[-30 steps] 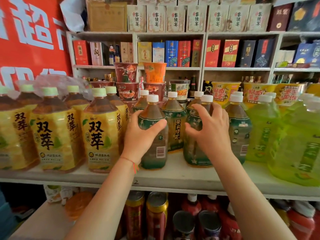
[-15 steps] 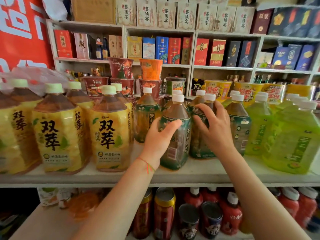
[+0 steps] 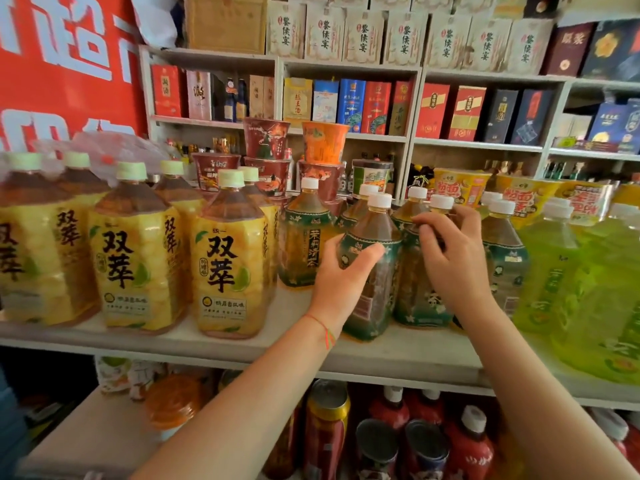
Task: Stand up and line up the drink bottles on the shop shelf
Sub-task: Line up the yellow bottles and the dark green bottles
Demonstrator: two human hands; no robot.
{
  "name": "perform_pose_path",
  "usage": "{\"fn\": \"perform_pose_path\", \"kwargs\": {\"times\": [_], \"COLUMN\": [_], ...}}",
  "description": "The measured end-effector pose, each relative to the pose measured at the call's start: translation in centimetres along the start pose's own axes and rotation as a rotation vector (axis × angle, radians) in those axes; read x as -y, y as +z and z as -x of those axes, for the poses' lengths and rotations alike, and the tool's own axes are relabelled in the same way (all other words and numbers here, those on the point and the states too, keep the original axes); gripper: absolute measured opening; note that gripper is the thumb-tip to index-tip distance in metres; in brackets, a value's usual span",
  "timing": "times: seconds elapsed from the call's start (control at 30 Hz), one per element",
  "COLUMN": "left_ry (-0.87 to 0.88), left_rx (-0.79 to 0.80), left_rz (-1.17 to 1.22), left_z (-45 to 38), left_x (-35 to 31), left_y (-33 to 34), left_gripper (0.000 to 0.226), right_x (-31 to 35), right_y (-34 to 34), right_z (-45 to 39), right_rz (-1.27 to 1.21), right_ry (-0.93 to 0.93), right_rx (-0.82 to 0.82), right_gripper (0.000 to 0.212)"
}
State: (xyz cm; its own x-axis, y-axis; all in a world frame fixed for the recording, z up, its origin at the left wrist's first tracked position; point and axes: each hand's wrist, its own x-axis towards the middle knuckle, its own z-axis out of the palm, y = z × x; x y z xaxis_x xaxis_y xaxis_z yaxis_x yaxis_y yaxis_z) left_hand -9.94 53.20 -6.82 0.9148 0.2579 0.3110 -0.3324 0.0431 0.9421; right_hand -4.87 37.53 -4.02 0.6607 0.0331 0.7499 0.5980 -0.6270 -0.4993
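Hidden/unclear first: right edge of frame is smeared, so the light green bottles [image 3: 568,271] are hard to read. The yellow-label bottles [image 3: 228,265] run off the left edge, rear ones masked by the front row and crinkled plastic wrap [image 3: 104,147]. Back-row green tea bottles show caps and shoulders only. Lower shelf goods, red bottles [image 3: 467,441] and cans [image 3: 325,427], are partly cut by both forearms.

Left hand [image 3: 341,278] grips the front green-label tea bottle [image 3: 375,258], thumb across the label, fingers wrapped round its left side out of sight. That bottle leans, cap toward the right, base on the shelf [image 3: 270,344] near its front edge.

Right hand [image 3: 450,265] rests on the next green-label bottle [image 3: 419,299] just beside it, fingers curled over its shoulder and neck; that bottle's upper half is mostly covered by the hand. Cannot tell if it's a full grip or just contact.

Another green tea bottle [image 3: 304,244] stands upright left of the held one, next to the yellow row. One more [image 3: 502,258] stands right of the right hand.
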Motion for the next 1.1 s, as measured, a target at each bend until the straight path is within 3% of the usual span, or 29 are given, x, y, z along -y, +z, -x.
{"fn": "perform_pose_path", "kwargs": {"times": [0.2,0.33,0.43,0.53,0.6,0.7,0.77,0.83,0.93,1.1], "left_ry": [0.011,0.059,0.074,0.079,0.114,0.278,0.365,0.318,0.235,0.161], "left_rx": [-0.074,-0.149,-0.178,-0.142,-0.131,-0.369,-0.476,-0.411,-0.299,-0.317], "left_rz": [-0.011,-0.149,-0.258,-0.195,-0.213,-0.45,-0.665,-0.87,-1.088,-1.15], "left_z": [-0.3,0.3,1.1,1.2,1.0,-0.4,-2.6,-5.0,-8.1,-10.6], "left_x": [0.5,1.6,2.3,2.1,1.6,0.1,-0.8,-1.6,-2.2,-2.1], "left_y": [2.2,4.6,6.6,6.5,5.2,1.7,-0.8,-2.2,-2.8,-2.8], "left_gripper": [0.068,0.081,0.086,0.078,0.058,0.02,0.029,0.047,0.053,0.047], "right_x": [-1.1,-1.1,-0.4,0.0,0.2,1.3,2.2,2.9,3.1,2.7], "right_y": [-0.4,-0.6,-0.7,-0.4,0.4,1.5,2.5,3.7,4.2,4.2], "right_z": [-0.5,-0.9,-0.9,-0.9,-0.7,-0.3,-0.1,-0.1,-0.1,-0.2], "right_rz": [0.089,0.018,-0.057,0.036,0.172,0.2,0.249,0.324,0.295,0.291], "right_ry": [-0.012,0.04,0.139,0.154,0.101,-0.072,-0.207,-0.273,-0.259,-0.268], "right_rx": [0.003,-0.061,-0.077,-0.056,-0.08,-0.186,-0.155,-0.077,-0.088,-0.113], "right_gripper": [0.025,0.022,0.033,0.044,0.056,0.059,0.056,0.053,0.038,0.036]}}
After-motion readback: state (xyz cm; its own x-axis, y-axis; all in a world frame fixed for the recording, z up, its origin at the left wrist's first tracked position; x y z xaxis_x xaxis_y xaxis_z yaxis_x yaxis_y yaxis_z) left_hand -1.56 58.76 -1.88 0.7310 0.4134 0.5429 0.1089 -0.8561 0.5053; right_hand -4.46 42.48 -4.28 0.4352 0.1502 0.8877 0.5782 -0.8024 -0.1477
